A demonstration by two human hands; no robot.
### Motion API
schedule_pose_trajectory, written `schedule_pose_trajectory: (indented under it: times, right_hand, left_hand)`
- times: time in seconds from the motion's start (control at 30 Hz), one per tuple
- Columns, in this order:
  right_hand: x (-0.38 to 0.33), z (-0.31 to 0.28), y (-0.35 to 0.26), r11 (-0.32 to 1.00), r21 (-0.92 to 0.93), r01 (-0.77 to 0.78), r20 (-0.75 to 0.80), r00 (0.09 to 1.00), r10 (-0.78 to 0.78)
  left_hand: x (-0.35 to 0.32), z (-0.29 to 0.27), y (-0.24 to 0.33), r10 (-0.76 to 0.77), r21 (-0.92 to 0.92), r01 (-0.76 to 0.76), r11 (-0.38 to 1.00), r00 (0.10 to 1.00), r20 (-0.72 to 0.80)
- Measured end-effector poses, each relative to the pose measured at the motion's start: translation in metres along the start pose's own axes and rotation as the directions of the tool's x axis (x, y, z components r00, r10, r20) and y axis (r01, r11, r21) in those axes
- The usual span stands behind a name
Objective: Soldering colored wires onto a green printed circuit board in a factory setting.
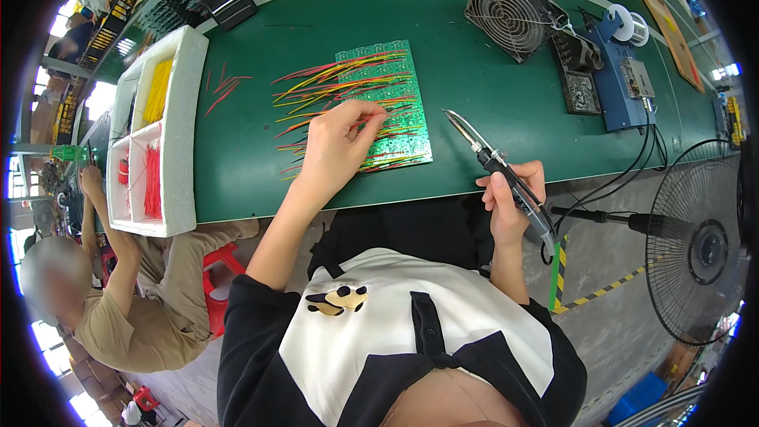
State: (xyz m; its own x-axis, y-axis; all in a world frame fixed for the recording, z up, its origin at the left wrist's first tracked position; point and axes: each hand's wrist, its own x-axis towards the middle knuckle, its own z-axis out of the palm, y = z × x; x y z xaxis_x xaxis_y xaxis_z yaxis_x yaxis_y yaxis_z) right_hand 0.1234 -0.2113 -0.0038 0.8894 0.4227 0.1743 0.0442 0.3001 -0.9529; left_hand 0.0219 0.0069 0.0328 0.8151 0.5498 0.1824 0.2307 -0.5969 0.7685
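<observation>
A green circuit board panel (421, 142) lies on the green table, with rows of red and yellow wires (304, 93) sticking out past its left side. Over the middle of the panel, my left hand (340, 138) is closed in a pinch on a thin wire, mostly hidden by the fingers. My right hand (514, 198) is wrapped round the dark handle of a soldering iron (506, 174). The iron's metal tip points up and left, just right of the panel and apart from it.
A white foam box (184, 111) at left holds yellow and red wires; loose red wires (225, 88) lie beside it. At back right stand a small fan (514, 16) and a blue soldering station (621, 83). A floor fan (704, 249) stands right; a co-worker (134, 324) sits left.
</observation>
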Motion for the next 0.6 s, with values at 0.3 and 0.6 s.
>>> schedule_pose_trajectory:
  times: [0.3, 0.6]
  right_hand:
    - [0.0, 0.0, -0.001, 0.999, -0.033, -0.039, 0.038, 0.998, 0.04]
    - [0.002, 0.003, 0.0, 0.999, -0.006, -0.05, 0.059, 0.997, 0.05]
  left_hand:
    - [-0.005, 0.008, -0.018, 0.367, 0.153, -0.355, 0.922, 0.928, -0.063]
    - [-0.005, 0.007, -0.017, 0.371, 0.118, -0.365, 0.923, 0.928, -0.029]
